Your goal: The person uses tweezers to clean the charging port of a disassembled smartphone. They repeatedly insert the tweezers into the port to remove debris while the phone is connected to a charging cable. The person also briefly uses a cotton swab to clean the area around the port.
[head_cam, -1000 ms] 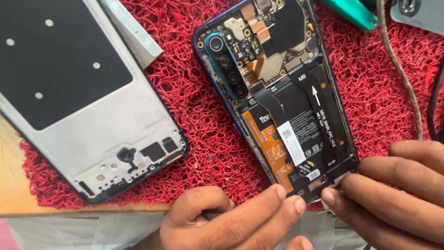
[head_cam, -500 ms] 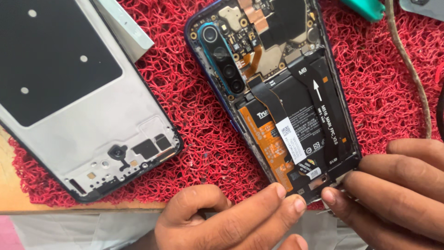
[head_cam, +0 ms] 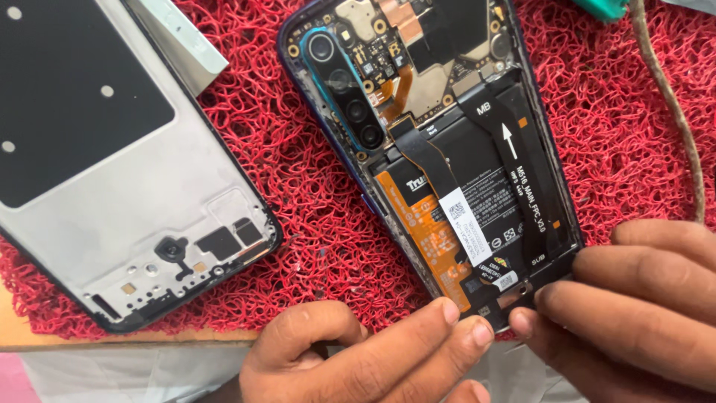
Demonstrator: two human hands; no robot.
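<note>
An opened phone (head_cam: 447,164) lies back-up on a red looped mat (head_cam: 313,209), its battery, orange flex cable and camera strip exposed. My left hand (head_cam: 365,358) comes in from the bottom, with two fingertips pressed against the phone's near end. My right hand (head_cam: 634,313) reaches in from the lower right, fingertips pinching the same lower edge by the small bottom board. Both hands grip the phone's bottom end. What lies between the fingertips is hidden.
A removed phone back frame (head_cam: 112,164) with a black inner panel rests on the mat at left. A pale strip (head_cam: 179,37) lies above it. A brown cord (head_cam: 671,97) runs down the right side. A teal tool tip (head_cam: 604,7) shows at top.
The view has drifted so the phone and frame appear slightly higher and further left. Both hands stay at the phone's bottom edge, barely moved.
</note>
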